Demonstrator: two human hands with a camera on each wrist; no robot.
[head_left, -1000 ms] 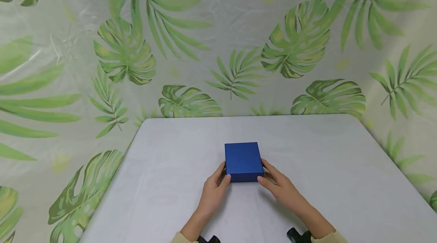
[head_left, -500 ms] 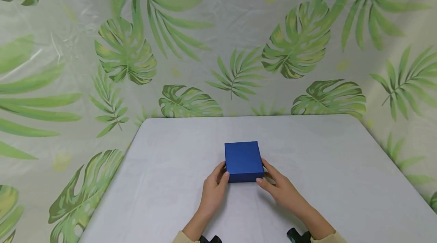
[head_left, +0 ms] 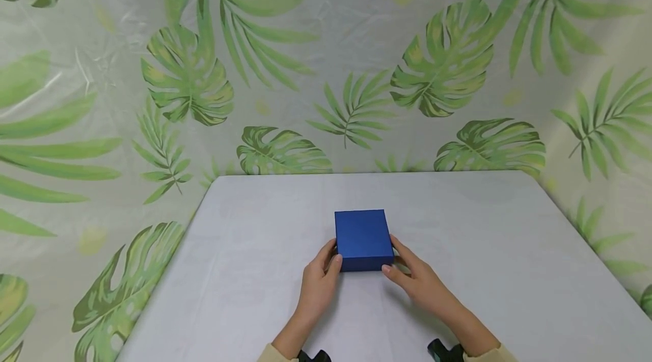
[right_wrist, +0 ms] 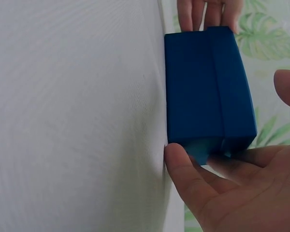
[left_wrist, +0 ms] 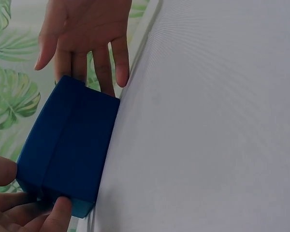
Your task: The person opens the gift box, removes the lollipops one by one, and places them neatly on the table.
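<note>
No text, label, brand, number or sign can be read in the head view or in either wrist view.

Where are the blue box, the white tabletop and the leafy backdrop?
Blue box (head_left: 364,233), head view: top face.
White tabletop (head_left: 270,226), head view: bare surface left of box.
Leafy backdrop (head_left: 354,34), head view: pale patch between leaves.
</note>
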